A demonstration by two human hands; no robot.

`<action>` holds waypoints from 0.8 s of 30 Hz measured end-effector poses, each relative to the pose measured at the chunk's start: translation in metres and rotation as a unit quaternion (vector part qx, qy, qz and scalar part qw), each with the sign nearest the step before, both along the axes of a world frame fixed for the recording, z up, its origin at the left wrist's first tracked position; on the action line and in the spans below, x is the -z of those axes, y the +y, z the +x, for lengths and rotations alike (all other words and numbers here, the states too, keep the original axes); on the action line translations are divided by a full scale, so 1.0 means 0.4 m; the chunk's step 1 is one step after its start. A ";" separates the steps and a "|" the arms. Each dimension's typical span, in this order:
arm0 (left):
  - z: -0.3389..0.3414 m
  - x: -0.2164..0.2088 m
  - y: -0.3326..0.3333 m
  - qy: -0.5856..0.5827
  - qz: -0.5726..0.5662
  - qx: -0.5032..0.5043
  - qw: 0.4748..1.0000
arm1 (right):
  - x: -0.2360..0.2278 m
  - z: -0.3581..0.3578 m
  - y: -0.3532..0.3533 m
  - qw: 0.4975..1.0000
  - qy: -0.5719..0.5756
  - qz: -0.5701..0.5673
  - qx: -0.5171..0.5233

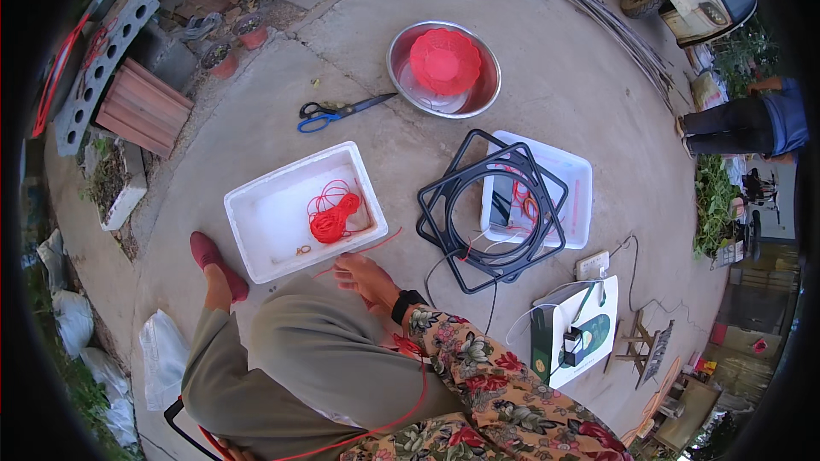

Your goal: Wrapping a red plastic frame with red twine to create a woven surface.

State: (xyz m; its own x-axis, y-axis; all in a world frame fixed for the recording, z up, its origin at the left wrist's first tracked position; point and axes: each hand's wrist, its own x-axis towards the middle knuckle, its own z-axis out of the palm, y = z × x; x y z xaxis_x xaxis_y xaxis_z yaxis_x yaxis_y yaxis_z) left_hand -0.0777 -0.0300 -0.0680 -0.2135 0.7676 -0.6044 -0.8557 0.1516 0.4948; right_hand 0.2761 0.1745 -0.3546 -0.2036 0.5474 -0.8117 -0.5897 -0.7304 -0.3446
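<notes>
My right hand (pixel 366 280), with a black band on its wrist, is over my right knee, fingers closed on a thin red cord (pixel 381 242) that sticks out to either side. A small tangle of red cord (pixel 408 345) lies by the sleeve, and a strand runs from it down my lap. Only a bit of my left hand (pixel 236 451) shows at the lower edge, beside a black frame (pixel 181 414); its fingers are hidden. In front of me, a white foam box (pixel 265 218) holds a bundle of red cord (pixel 331 220).
Scissors (pixel 342 111) lie beyond the box, near a metal basin (pixel 491 94) holding a red basket (pixel 444 61). Black frames (pixel 436 213) lean on a white tub (pixel 582 196). Rightward are a power strip (pixel 593 265), a paper bag (pixel 605 333) and a standing person (pixel 743 124).
</notes>
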 end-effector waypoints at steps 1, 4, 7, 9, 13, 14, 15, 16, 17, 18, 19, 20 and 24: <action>0.011 -0.054 -0.003 0.032 0.008 -0.019 0.999 | -0.009 -0.041 0.002 1.000 0.021 0.005 -0.019; 0.018 -0.033 0.034 0.034 0.008 0.022 0.999 | -0.030 0.173 -0.092 0.986 -0.143 0.000 0.084; 0.008 -0.098 -0.005 0.083 0.023 -0.002 0.996 | -0.011 0.268 -0.126 0.946 -0.274 -0.013 0.175; 0.014 -0.103 0.009 0.092 0.028 0.013 0.995 | 0.024 0.414 -0.196 0.897 -0.355 -0.046 0.258; 0.078 -0.053 0.098 0.066 0.029 0.084 0.994 | 0.077 0.736 -0.450 0.783 -0.481 -0.087 0.383; 0.077 -0.082 0.085 0.086 0.040 0.073 0.993 | 0.121 0.736 -0.437 0.776 -0.510 -0.115 0.354; 0.063 -0.104 0.060 0.100 0.048 0.058 0.992 | 0.166 0.730 -0.413 0.765 -0.539 -0.141 0.324; 0.093 -0.048 0.112 0.046 0.046 0.100 0.993 | 0.158 0.833 -0.533 0.735 -0.556 -0.169 0.349; 0.104 -0.045 0.125 0.017 0.056 0.110 0.992 | 0.163 0.859 -0.555 0.726 -0.584 -0.166 0.322; 0.114 -0.039 0.135 0.011 0.058 0.121 0.991 | 0.163 0.886 -0.584 0.714 -0.613 -0.164 0.296; 0.121 -0.045 0.138 0.051 0.033 0.110 0.992 | 0.152 0.885 -0.587 0.715 -0.607 -0.169 0.302; 0.108 -0.087 0.111 0.111 0.016 0.066 0.992 | 0.154 0.828 -0.492 0.798 -0.518 -0.118 0.285; 0.124 -0.084 0.120 0.115 0.019 0.078 0.990 | 0.073 0.835 -0.452 0.904 -0.309 -0.031 0.293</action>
